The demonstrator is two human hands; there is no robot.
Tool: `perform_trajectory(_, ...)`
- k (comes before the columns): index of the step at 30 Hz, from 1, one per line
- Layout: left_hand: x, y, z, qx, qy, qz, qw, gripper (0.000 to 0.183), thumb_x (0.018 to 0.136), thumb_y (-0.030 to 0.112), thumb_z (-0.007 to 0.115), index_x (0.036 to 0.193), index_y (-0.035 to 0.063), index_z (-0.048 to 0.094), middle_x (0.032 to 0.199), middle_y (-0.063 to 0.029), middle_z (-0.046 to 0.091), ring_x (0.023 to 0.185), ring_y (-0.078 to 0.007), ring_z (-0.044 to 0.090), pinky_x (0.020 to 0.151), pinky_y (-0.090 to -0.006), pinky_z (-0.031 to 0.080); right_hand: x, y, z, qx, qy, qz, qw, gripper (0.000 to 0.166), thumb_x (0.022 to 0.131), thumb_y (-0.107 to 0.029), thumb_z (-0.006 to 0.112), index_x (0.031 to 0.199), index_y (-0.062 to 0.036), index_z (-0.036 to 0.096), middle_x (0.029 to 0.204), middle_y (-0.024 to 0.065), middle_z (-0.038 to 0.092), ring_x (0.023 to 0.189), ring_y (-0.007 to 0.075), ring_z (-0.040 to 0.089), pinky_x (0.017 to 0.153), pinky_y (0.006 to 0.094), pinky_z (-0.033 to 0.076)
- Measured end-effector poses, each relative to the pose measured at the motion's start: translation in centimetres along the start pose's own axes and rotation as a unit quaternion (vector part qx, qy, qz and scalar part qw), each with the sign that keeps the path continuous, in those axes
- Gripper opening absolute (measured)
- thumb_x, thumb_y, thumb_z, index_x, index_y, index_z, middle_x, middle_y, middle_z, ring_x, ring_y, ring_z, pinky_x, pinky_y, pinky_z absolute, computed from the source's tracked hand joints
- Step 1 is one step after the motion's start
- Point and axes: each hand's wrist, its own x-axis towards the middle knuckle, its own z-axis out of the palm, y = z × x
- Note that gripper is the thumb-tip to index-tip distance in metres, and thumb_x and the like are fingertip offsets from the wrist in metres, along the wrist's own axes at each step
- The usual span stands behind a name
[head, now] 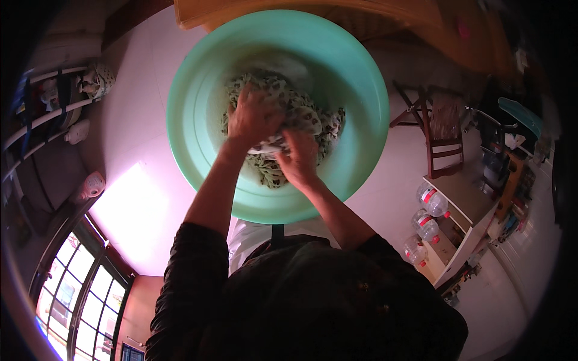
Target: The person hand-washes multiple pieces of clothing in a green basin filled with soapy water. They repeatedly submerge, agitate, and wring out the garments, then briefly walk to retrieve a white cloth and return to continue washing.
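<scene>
A large round mint-green plastic basin [361, 135] stands before me. Inside it lies a wet, bunched patterned cloth [271, 173], pale with dark spots, among whitish suds [289, 67]. My left hand [256, 115] presses down on the cloth from above, its fingers bent into the folds. Just below and to the right, my right hand [299, 155] grips a fold of the same fabric between thumb and fingers. Both hands are slightly blurred, and several fingertips are hidden in the cloth.
A wooden folding chair [445, 131] stands to the right, near large clear plastic bottles [431, 201] beside a cabinet [465, 212]. At the left are a rack [49, 113], a pinkish jug [94, 184] and a glazed door [81, 284]. Orange-brown furniture [406, 11] borders the basin's far side.
</scene>
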Motion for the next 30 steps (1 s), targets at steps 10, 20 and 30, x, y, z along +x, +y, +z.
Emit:
perform_trajectory(10,0.4,-0.6,3.7,0.142,0.023,-0.197,0.97,0.02,0.078,0.026,0.052,0.081,0.0103,0.064,0.097,-0.0127,0.053,0.093,-0.0312,0.051,0.078,-0.0464,0.042,6.4,4.5,2.0,-0.158,-0.021,0.035,0.987,0.06,0.071,-0.016,0.06,0.128,-0.0102,0.041,0.118,0.023,0.042,0.098,0.0386,0.045,0.081,0.0486,0.039)
perform_trajectory(20,11.8,-0.6,4.8,0.156,-0.309,-0.272,0.898,0.052,0.085,0.058,0.034,0.118,0.0241,0.055,0.121,-0.0129,0.052,0.114,-0.0272,0.05,0.096,-0.0408,0.036,9.9,15.3,8.2,-0.164,-0.07,0.099,0.979,0.042,0.089,-0.034,0.036,0.115,-0.0035,0.048,0.111,0.0181,0.055,0.1,0.0297,0.053,0.08,0.0394,0.045)
perform_trajectory(30,5.1,-3.5,2.5,-0.06,-0.03,-0.215,0.974,0.03,0.08,0.038,0.053,0.082,0.0107,0.065,0.083,-0.0176,0.062,0.078,-0.0361,0.059,0.066,-0.0444,0.047,12.1,3.5,-0.6,-0.105,-0.135,0.097,0.98,0.015,0.077,-0.025,0.055,0.08,-0.0114,0.061,0.079,0.0152,0.061,0.076,0.0344,0.059,0.065,0.045,0.047)
